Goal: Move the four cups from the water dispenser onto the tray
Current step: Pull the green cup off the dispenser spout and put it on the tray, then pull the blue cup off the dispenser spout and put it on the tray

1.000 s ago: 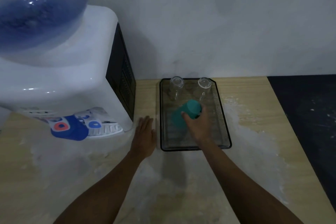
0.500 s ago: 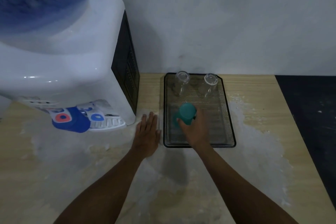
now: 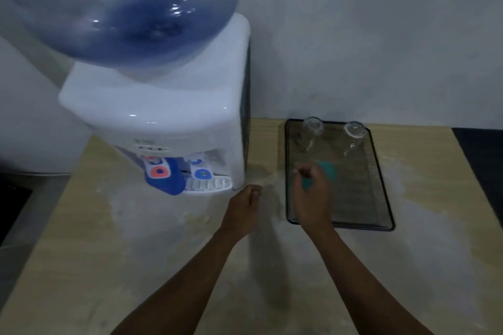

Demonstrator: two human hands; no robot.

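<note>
- Cups on the tray (image 3: pixel 382 185): two clear glasses, one (image 3: pixel 312 132) at the back left and one (image 3: pixel 353 134) at the back right, each upside down by the look of it; a teal cup (image 3: pixel 326 171) sits in front of them
- Right hand (image 3: pixel 311 196) is over the teal cup, fingers curled round its near side; the blur hides whether they grip or only touch it
- Blue cup (image 3: pixel 164 178) is the one left, I'd say; it sits at the dispenser (image 3: pixel 163 106) under the taps, by the drip grille
- Left hand (image 3: pixel 243 208) rests on the table (image 3: pixel 424 198) between dispenser and tray, fingers loosely curled, holding nothing
- Tally as I read it: three on the tray, one to go; nothing else in the tray
</note>
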